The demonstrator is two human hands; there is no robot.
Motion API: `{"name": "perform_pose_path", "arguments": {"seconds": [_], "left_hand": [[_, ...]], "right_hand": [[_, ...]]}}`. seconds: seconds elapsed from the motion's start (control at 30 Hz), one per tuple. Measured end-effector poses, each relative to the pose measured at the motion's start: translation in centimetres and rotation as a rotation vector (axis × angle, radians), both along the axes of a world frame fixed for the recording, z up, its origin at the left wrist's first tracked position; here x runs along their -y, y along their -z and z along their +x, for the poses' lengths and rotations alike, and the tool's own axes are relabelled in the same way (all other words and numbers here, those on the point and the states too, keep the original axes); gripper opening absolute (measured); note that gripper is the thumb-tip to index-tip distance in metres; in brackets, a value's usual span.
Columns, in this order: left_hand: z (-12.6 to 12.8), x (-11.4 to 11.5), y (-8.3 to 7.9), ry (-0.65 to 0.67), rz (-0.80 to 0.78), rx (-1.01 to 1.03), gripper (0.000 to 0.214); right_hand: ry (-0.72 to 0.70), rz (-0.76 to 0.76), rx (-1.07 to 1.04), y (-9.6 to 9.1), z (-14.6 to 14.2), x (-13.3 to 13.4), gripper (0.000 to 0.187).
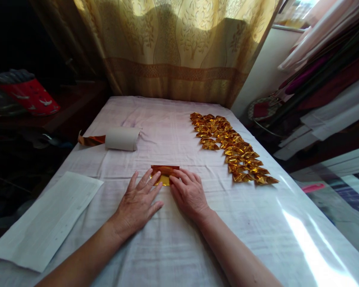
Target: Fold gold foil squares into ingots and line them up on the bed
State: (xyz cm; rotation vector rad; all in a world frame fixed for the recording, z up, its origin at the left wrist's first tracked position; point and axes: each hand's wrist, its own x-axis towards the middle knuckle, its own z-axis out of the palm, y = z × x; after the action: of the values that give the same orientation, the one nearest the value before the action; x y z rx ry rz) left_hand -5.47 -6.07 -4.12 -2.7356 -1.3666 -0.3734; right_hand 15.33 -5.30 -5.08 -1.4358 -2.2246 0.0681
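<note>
A small rectangle of shiny gold foil paper (165, 170) lies on the cloth in front of me, its far part a darker copper tone and its near part bright gold. My left hand (137, 201) rests with fingers spread, the fingertips on the foil's left side. On its right side, my right hand (191, 191) presses with its fingers held together and bent; whether they pinch the edge is hard to see. Several folded gold foil pieces (237, 147) stand in rows to the right of my hands.
A pale roll (122, 138) with a strip of copper foil (92, 140) lies at the back left. Nearer is a flat white sheet (50, 219). White cloth (155, 255) covers the table. A red patterned container (32, 95) stands on a dark surface, left. Curtains (173, 48) hang behind; clothes (332, 91) hang right.
</note>
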Motion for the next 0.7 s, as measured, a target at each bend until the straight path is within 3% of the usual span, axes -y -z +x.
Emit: {"name": "perform_pose_path", "arguments": {"seconds": [0.13,0.23,0.37,0.47,0.6,0.7], "left_hand": [[-0.5,0.1,0.8,0.029,-0.063,-0.007,0.054],[-0.8,0.1,1.2,0.032,-0.067,0.024,0.055],[-0.9,-0.4,1.4,0.051,-0.036,0.09,0.042],[-0.7,-1.0,1.3,0.043,-0.019,0.147,0.033],[-0.2,-2.0,0.6,0.048,-0.033,0.169,0.025],[0.1,-2.7,-0.1,0.075,-0.046,0.112,0.022]], "right_hand": [[-0.181,-0.13,0.1,-0.2,-0.6,1.2,0.047],[-0.161,-0.21,0.137,-0.3,-0.3,1.8,0.052],[-0.118,-0.221,0.148,-0.2,1.1,2.2,0.045],[-0.086,-0.148,0.135,-0.2,1.8,2.1,0.037],[-0.066,-0.048,0.091,-0.8,2.0,0.8,0.022],[-0.103,-0.092,0.093,-1.3,2.0,-0.7,0.016]]}}
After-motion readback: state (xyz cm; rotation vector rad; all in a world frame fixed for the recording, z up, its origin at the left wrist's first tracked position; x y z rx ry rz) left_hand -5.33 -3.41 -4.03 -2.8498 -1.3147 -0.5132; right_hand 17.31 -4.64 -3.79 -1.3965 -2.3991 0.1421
